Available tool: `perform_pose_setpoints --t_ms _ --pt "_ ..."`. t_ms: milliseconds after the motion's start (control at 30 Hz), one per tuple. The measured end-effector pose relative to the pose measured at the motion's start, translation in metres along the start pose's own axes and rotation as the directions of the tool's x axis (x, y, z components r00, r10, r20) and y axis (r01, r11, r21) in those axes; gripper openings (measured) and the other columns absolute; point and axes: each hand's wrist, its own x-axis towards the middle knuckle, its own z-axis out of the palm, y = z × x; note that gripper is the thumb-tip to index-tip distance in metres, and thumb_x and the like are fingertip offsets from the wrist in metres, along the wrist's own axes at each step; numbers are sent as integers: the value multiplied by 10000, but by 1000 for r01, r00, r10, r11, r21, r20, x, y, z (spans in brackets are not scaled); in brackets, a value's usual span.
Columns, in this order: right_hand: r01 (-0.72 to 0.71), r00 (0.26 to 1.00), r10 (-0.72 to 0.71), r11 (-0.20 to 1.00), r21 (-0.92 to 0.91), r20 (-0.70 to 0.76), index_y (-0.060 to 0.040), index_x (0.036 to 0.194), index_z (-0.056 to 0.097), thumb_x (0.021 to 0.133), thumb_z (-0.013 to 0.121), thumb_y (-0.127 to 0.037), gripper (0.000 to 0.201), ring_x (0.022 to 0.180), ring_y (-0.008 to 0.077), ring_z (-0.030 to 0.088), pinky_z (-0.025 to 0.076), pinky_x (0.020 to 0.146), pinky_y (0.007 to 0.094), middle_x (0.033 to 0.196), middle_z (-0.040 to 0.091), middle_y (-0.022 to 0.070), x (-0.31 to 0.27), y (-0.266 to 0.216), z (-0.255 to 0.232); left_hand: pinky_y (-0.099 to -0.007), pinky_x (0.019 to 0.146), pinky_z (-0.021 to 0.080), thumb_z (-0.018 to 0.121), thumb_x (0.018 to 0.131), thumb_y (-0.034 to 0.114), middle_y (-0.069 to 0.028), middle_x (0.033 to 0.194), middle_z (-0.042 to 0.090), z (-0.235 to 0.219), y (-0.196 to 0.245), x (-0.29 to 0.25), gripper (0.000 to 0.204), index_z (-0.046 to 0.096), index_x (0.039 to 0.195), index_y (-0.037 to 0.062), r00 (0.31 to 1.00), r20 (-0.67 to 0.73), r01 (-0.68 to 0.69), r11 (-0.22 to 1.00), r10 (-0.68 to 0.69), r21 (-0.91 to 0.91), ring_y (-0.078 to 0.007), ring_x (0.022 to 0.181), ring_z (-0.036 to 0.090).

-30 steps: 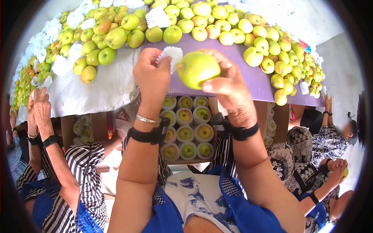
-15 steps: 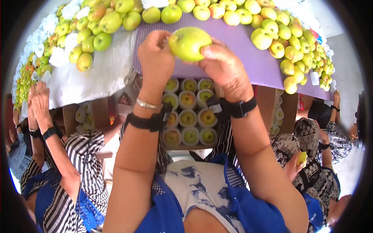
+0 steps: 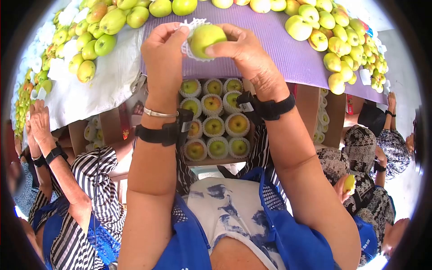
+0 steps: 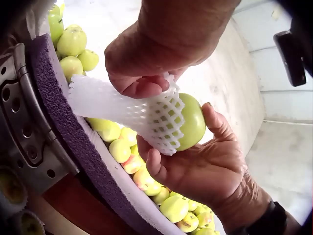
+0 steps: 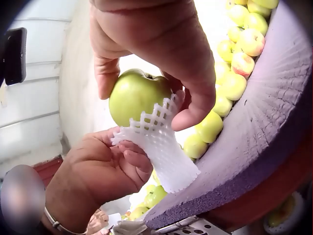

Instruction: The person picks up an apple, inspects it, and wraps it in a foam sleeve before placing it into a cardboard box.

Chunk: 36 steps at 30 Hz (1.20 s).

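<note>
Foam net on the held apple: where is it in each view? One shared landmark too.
Head: foam net upper centre, showing along the apple's left edge.
Left wrist: foam net near centre, over the apple's left part, tail pointing left.
Right wrist: foam net near centre, over the apple's lower right, tail pointing down-right.
Shared landmark: purple mat.

No lettering or number can be read. In the head view, a small pale label [image 3: 246,107] on the right wrist's black strap [image 3: 278,108], toward one o'clock, is too small to make out. White marks on a neighbour's blue vest [image 3: 365,231] at four o'clock, and yellowish ones on a red panel [image 3: 124,121] at nine, are illegible.
</note>
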Motion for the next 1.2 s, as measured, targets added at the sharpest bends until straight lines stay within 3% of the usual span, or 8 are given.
perform_pose_setpoints --t_ms 300,400,600,733,900,1000,1100,1200 --pt "2 990 -35 973 -231 -138 80 1040 551 557 769 -145 577 854 218 591 480 784 310 943 594 165 2 1 4 -171 531 356 604 800 18 22 706 566 8 6 -8 55 613 836 -22 993 90 -79 996 81 -33 -19 614 458" --pt "161 882 -417 705 -691 -220 62 1042 514 555 763 -142 583 913 293 558 459 823 360 975 544 201 5 12 8 -165 556 393 587 842 46 19 768 592 10 8 -16 59 621 865 4 989 122 -89 993 80 73 -18 638 480" --pt "303 751 -643 541 -785 -153 30 1031 447 546 752 -123 593 923 359 495 432 808 401 962 482 207 6 14 15 -208 610 445 573 863 76 3 861 580 2 7 -12 117 559 974 41 988 152 27 989 -4 -146 -45 741 509" --pt "288 764 -616 589 -755 -189 29 1050 441 544 753 -112 611 946 362 485 421 832 405 986 476 208 5 11 19 -223 645 471 586 853 78 -24 902 584 5 15 -16 204 534 1044 27 993 62 101 995 -99 -25 -74 809 541" --pt "289 761 -637 500 -816 -121 20 1097 430 555 754 -95 641 996 378 465 392 887 420 1026 473 208 4 18 27 -243 667 504 589 838 46 -83 996 561 13 1 -18 335 478 1150 -2 987 137 -72 994 83 -82 -130 864 576" --pt "454 747 -663 469 -758 36 -11 1157 418 583 750 -67 665 1008 320 477 437 834 381 1043 480 174 -1 9 28 -242 671 517 570 838 33 -106 1064 548 0 4 -13 389 449 1206 12 989 144 19 999 -14 -37 -158 913 584" --pt "443 853 -493 857 -264 -169 -51 1179 446 633 730 -21 617 983 221 492 474 752 302 1039 488 120 -3 10 26 -306 730 540 525 874 59 -126 1109 552 -5 14 -11 384 421 1242 18 983 127 149 980 -132 -134 -196 945 594" --pt "380 882 -415 906 -184 -223 -50 1104 536 689 684 27 448 907 130 508 478 679 234 992 500 64 3 15 20 -357 773 552 469 907 63 -145 1141 549 -5 12 -12 358 406 1257 21 979 144 167 970 -142 -174 -228 983 594"
